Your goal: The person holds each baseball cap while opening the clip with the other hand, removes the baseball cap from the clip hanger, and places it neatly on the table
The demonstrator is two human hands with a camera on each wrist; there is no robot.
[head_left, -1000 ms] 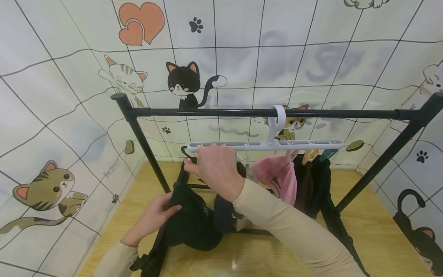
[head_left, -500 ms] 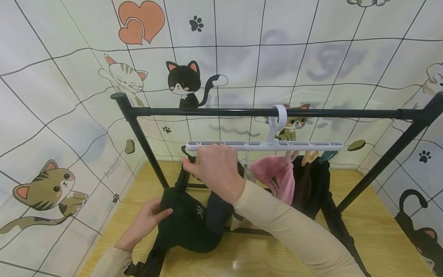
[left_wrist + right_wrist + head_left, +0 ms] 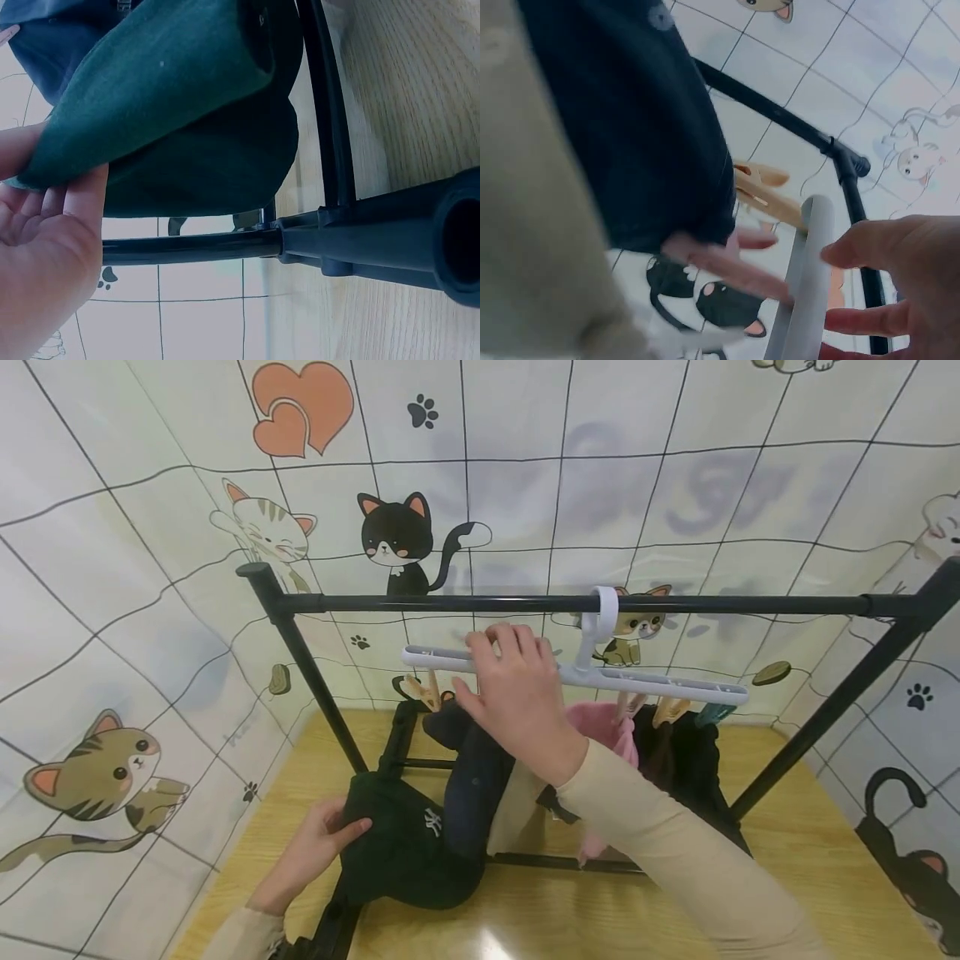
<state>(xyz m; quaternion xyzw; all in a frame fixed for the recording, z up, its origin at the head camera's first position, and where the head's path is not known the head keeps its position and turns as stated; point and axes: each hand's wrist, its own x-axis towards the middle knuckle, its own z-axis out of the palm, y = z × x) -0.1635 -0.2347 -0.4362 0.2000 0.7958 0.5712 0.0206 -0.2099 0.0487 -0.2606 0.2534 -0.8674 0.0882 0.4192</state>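
Note:
My left hand pinches the edge of a dark green cap with a small white emblem, thumb above and fingers beneath, as the left wrist view shows. A pale clothes hanger with clips hangs by its hook from a black rail, tilted lower at its right end. My right hand lies over the hanger's left half, fingers extended and thumb apart. Yellowish clothespins hang at the left end. Beside the green cap is a navy cap; a blurred pinkish clip meets its edge in the right wrist view.
The black rail belongs to a frame on a wood-look surface. Pink cloth and black cloth hang from clips on the right. Beige fabric hangs beside the navy cap. A cat-print sheet stands behind.
My right hand has moved right and up along the hanger, uncovering its left clothespins and more of the navy cap. The hanger has tilted. My left hand and the green cap have shifted slightly left.

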